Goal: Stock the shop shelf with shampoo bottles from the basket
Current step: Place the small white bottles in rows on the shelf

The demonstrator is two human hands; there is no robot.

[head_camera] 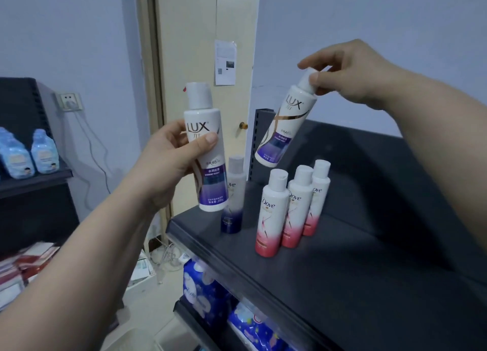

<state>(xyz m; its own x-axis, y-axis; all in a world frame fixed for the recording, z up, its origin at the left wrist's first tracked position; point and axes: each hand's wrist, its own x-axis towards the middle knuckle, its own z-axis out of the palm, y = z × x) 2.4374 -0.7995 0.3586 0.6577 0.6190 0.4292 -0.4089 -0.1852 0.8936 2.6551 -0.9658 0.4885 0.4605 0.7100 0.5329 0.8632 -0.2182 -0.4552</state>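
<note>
The left hand (168,161) grips one Lux bottle (208,150) upright near the corner of the shelf (342,258), seemingly held ready, while the right hand (350,74) pinches a second Lux bottle (284,124), tilted, by its cap above the shelf, probably to lower it behind the standing Dove bottles (272,213)
</note>
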